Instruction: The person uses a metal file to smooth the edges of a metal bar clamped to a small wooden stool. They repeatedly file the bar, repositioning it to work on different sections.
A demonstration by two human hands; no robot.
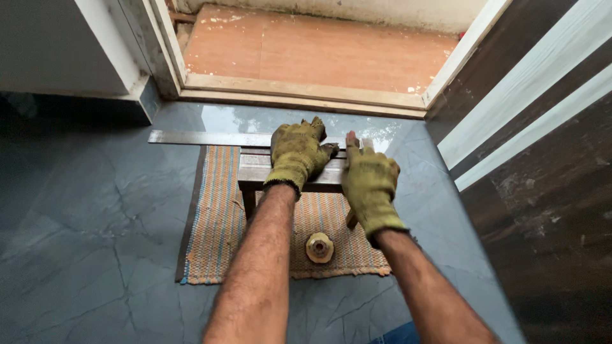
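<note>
Head view, looking down at a small wooden stool (268,175) standing on a striped woven mat (220,216) over dark grey floor tiles (89,242). The left hand (296,151), in a yellow-green knit glove, lies palm-down on the stool's top with fingers curled over its far edge. The right hand (368,181), gloved alike, rests at the stool's right end, fingers extended and flat, closed on nothing. A long metal straightedge (204,137) lies on the floor just beyond the stool, its right part hidden behind the hands. A round brass-coloured fitting (319,247) sits on the mat on the near side of the stool, between the forearms. A wooden door threshold (299,95) runs beyond the stool.
</note>
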